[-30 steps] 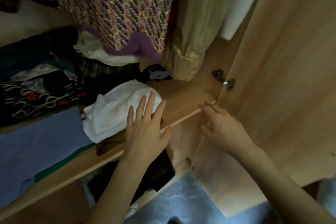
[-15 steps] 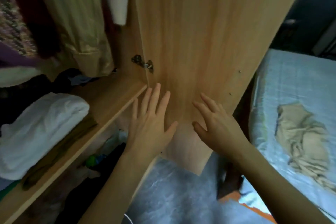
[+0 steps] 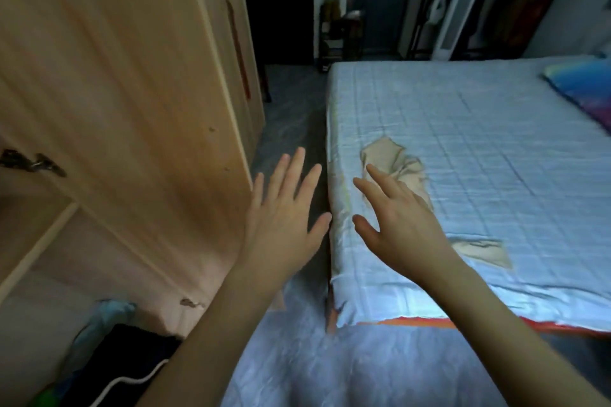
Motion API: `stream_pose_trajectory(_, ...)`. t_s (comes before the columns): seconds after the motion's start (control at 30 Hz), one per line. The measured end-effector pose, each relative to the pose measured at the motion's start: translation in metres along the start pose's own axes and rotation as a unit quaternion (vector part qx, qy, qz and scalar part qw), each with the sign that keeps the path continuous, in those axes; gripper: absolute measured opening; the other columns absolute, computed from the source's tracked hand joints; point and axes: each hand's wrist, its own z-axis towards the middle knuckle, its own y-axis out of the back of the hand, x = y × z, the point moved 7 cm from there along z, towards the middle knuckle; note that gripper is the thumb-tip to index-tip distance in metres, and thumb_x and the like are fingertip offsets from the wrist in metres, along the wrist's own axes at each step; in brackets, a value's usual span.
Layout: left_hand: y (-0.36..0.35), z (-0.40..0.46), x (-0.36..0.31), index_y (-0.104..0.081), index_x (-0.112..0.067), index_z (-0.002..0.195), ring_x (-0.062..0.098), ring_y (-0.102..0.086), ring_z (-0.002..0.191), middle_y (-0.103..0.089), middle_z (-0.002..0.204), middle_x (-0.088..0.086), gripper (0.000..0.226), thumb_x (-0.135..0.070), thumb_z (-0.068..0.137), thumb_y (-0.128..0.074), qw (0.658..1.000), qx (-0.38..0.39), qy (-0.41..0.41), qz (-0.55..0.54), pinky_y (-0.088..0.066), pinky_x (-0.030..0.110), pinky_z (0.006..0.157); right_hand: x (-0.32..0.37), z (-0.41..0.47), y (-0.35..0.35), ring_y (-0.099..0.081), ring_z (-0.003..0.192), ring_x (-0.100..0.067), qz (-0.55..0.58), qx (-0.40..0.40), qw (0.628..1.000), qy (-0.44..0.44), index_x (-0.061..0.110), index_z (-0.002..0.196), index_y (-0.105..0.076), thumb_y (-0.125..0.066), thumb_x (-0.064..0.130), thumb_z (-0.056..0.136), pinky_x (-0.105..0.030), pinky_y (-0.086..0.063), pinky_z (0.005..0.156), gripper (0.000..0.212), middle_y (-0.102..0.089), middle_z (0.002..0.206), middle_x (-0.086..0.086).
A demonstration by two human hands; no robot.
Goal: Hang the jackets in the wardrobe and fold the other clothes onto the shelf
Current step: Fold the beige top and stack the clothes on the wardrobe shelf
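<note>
Bare hands & forearms, head cam
Left hand (image 3: 281,208) & right hand (image 3: 401,221): no sleeves in view, no rings, watch or gloves; nails short, unpainted; forearms slim, bare to frame edge.

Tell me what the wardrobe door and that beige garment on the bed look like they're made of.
The wardrobe door looks like light wood-grain board, likely laminate, matte: streaky grain and a chipped lower edge. The beige garment looks like thin soft woven cloth, lying limp and creased on the bed; the fibre can't be told.
</note>
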Motion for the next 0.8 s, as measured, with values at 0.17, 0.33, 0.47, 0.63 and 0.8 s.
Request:
stream_pose_trajectory(0.17, -0.031, 0.040, -0.090, -0.035, -0.022, 0.148, 0.022, -0.015, 0.149, -0.014, 0.162, 0.003, 0.070, -0.055, 0.086, -0.035, 0.997, 0.009, -0.072, -0.012, -0.019, 0.051, 0.116, -0.110, -0.029, 0.027, -0.045, 0.130, -0.028, -0.008, -0.014, 0.997, -0.080, 0.018, 0.134, -0.050, -0.065, 0.032, 0.082, -0.044, -0.042, 0.099, 0.056, -0.041, 0.149, -0.008)
stream_pose_trajectory(0.33, -0.066, 0.070, -0.175, -0.043, -0.022, 0.144, 0.021, -0.024, 0.146, -0.025, 0.159, 0.002, 0.068, -0.054, 0.084, -0.037, 0.990, 0.022, -0.139, -0.013, -0.023, 0.051, 0.114, -0.216, -0.068, 0.058, -0.042, 0.132, -0.029, -0.035, -0.026, 0.987, -0.152, 0.019, 0.137, -0.047, -0.065, 0.031, 0.085, -0.046, -0.041, 0.099, 0.057, -0.037, 0.152, -0.006)
stream_pose_trajectory(0.47, -0.089, 0.088, -0.227, -0.048, -0.022, 0.138, 0.024, -0.036, 0.140, -0.036, 0.154, 0.004, 0.063, -0.050, 0.081, -0.046, 0.982, 0.007, -0.184, -0.037, -0.026, 0.049, 0.111, -0.270, -0.099, 0.068, -0.043, 0.132, -0.028, -0.042, -0.018, 0.981, -0.189, 0.019, 0.138, -0.047, -0.065, 0.032, 0.085, -0.046, -0.042, 0.101, 0.058, -0.037, 0.152, -0.006)
stream_pose_trajectory(0.63, -0.108, 0.106, -0.264, -0.055, -0.020, 0.131, 0.019, -0.028, 0.137, -0.043, 0.150, 0.004, 0.059, -0.049, 0.082, -0.042, 0.971, -0.011, -0.233, -0.051, -0.014, 0.042, 0.109, -0.316, -0.126, 0.077, -0.037, 0.136, -0.024, -0.034, -0.012, 0.974, -0.223, 0.022, 0.142, -0.043, -0.063, 0.033, 0.088, -0.044, -0.039, 0.104, 0.059, -0.032, 0.155, -0.001)
stream_pose_trajectory(0.8, -0.133, 0.128, -0.280, -0.050, -0.023, 0.128, 0.021, -0.033, 0.134, -0.042, 0.148, 0.002, 0.056, -0.049, 0.078, -0.045, 0.970, -0.019, -0.231, -0.072, -0.021, 0.043, 0.108, -0.343, -0.114, 0.072, -0.035, 0.137, -0.024, -0.019, 0.004, 0.972, -0.234, 0.023, 0.144, -0.040, -0.060, 0.036, 0.089, -0.043, -0.038, 0.105, 0.060, -0.030, 0.156, -0.001)
